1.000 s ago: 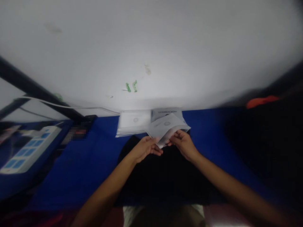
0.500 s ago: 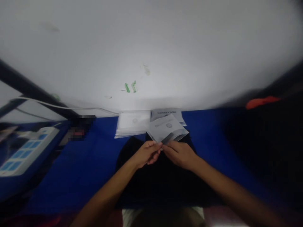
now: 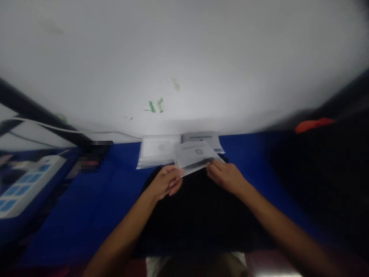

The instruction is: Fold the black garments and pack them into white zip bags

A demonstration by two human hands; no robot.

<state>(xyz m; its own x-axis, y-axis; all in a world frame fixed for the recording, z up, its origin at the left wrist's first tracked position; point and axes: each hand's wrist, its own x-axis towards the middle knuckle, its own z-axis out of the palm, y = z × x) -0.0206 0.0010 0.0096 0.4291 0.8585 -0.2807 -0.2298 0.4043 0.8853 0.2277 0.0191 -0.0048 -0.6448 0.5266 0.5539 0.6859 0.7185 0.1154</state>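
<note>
A clear plastic packet (image 3: pixel 191 156) with a pale printed sheet and a dark strip along its near edge is held above my lap. My left hand (image 3: pixel 167 181) pinches its near left corner between thumb and fingers. At the near right edge, my right hand (image 3: pixel 225 175) has its fingers closed on the same packet. Behind it on the left lies a stack of white packets (image 3: pixel 155 149). A grey packet (image 3: pixel 211 141) with dark lettering lies behind it on the right, partly covered.
A blue surface (image 3: pixel 248 154) runs along the white wall (image 3: pixel 201 57). On the left are a white power strip (image 3: pixel 29 184) with blue sockets and a white cable (image 3: pixel 72 131). An orange object (image 3: pixel 314 125) is at the right.
My hands have moved apart, the left one leftward and the right one slightly up. The packet has turned, and its near edge now shows stretched between them.
</note>
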